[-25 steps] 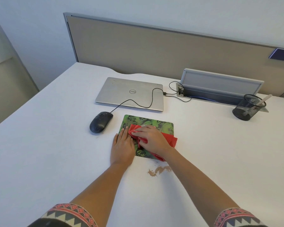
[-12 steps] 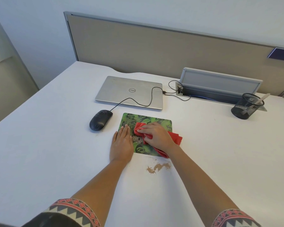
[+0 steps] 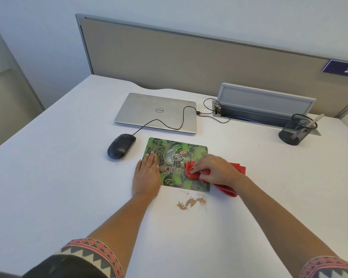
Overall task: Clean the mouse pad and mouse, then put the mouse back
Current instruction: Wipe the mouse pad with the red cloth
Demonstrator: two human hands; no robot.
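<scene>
In the head view, the green pad lies on the white desk, just in front of a closed laptop. The left hand lies flat with straight fingers, its fingertips pressing on the pad's left edge. The right hand is curled round a bunched red cloth, holding it against the pad's right side. The black mouse sits on the desk just left of the pad, off it, with its cable running to the laptop. Brown crumbs lie on the desk near the pad's front edge. A mesh cup stands far to the right.
</scene>
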